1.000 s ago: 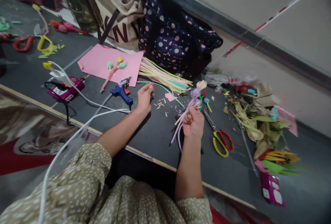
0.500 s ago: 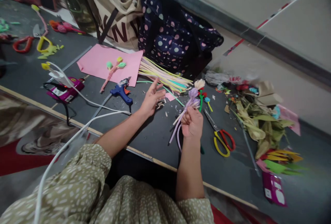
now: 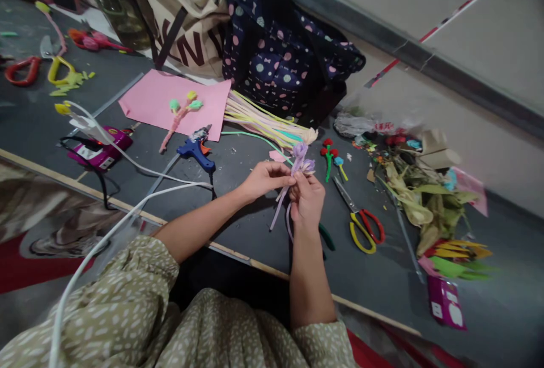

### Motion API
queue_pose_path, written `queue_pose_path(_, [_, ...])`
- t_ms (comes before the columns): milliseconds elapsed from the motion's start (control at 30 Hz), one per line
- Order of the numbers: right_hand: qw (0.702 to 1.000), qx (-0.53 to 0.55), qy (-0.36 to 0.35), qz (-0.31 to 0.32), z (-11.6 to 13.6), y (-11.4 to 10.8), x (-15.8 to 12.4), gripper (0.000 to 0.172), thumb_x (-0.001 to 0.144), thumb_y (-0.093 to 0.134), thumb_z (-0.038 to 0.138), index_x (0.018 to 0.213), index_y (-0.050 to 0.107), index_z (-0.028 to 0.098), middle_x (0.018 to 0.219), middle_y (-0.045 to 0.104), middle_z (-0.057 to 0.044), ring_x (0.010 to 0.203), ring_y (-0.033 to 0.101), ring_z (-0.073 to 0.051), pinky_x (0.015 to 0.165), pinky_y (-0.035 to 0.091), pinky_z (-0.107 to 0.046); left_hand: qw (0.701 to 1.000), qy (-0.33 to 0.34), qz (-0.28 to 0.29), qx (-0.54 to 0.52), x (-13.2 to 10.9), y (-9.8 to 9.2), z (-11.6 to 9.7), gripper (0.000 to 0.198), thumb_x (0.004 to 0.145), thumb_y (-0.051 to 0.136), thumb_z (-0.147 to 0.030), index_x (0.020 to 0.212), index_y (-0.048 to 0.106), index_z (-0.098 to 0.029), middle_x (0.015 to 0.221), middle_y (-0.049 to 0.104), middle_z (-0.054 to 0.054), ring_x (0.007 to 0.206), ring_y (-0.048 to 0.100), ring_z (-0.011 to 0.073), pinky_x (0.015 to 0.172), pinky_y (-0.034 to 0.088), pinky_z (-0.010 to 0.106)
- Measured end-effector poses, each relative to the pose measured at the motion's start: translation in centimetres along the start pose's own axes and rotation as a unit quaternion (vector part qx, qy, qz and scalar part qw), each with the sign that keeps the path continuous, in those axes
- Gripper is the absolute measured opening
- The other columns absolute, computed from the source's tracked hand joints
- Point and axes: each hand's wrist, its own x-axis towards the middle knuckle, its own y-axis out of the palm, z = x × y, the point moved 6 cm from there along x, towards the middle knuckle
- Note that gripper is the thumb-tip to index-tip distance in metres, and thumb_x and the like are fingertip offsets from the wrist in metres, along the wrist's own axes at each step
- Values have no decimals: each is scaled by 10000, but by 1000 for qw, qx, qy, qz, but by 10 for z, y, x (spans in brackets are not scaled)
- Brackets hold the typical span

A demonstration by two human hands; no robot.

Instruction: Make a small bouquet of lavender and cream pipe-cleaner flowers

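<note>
Both hands meet over the table at a bunch of purple pipe cleaner flowers (image 3: 300, 153). My right hand (image 3: 307, 197) pinches the stems just beneath the blooms. From the other side, my left hand (image 3: 268, 180) has its thumb and fingers closed on the same stems. Long purple stem ends hang down between and below the hands. A pale cream bloom (image 3: 312, 135) shows just beyond the bunch. To the right lie a small red flower with a green stem (image 3: 328, 158), a small blue flower (image 3: 339, 164) and scissors with red and yellow handles (image 3: 360, 221).
A blue glue gun (image 3: 196, 149) lies left of my hands, its white cable (image 3: 140, 203) crossing the table. Behind are loose pipe cleaners (image 3: 259, 118), pink paper (image 3: 148, 93) and a dark patterned bag (image 3: 284, 56). Dried husks (image 3: 437, 209) and a purple power strip (image 3: 446, 303) lie right.
My left hand has moved right and closed on the flower stems; it was open before. My right hand has shifted slightly left with the bunch.
</note>
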Motion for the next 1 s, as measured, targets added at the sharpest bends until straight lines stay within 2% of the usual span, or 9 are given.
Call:
queue_pose_path(133, [1000, -23, -6, 0, 1, 0, -2, 275, 672, 765, 374, 709, 569, 185, 441, 299, 131, 375, 185, -24, 385, 139, -199, 1000, -11, -8, -2, 0, -1, 3, 314, 600, 851, -372, 688, 683, -122, 649, 642, 20, 587, 554, 89, 604, 427, 233])
queue_pose_path(267, [998, -51, -23, 32, 3, 0, -1, 235, 703, 747, 361, 780, 619, 179, 472, 374, 112, 391, 229, -29, 390, 173, -192, 1000, -15, -16, -9, 0, -6, 5, 313, 626, 836, -386, 704, 691, -120, 657, 658, 35, 594, 570, 95, 614, 430, 233])
queue_pose_path(467, [992, -104, -58, 41, 11, 1, -2, 191, 714, 734, 326, 804, 660, 175, 589, 549, 57, 463, 414, -53, 429, 319, -183, 999, -28, -23, -18, 0, -8, 9, 348, 628, 831, -418, 702, 677, -116, 625, 642, 26, 577, 559, 95, 601, 414, 225])
queue_pose_path(767, [986, -135, -80, 57, 9, -2, -1, 187, 743, 714, 338, 833, 690, 176, 683, 636, 19, 565, 538, -92, 543, 443, -208, 999, -35, -17, -17, 1, -10, 11, 360, 623, 831, -438, 688, 679, -119, 606, 641, 29, 561, 554, 100, 597, 426, 234])
queue_pose_path(867, [984, -136, -96, 58, 5, -6, 2, 181, 763, 699, 343, 840, 684, 180, 687, 640, 19, 577, 552, -98, 586, 464, -223, 998, -61, -22, -17, 2, -11, 15, 355, 629, 827, -434, 696, 687, -116, 616, 655, 40, 558, 571, 102, 580, 420, 229])
queue_pose_path(1000, [983, -143, -109, 25, 3, -12, 6, 199, 760, 691, 367, 820, 666, 179, 671, 617, 34, 563, 527, -90, 574, 440, -215, 994, -100, -38, -16, 1, -11, 19, 330, 621, 833, -394, 741, 695, -119, 627, 671, 51, 544, 590, 110, 508, 367, 207])
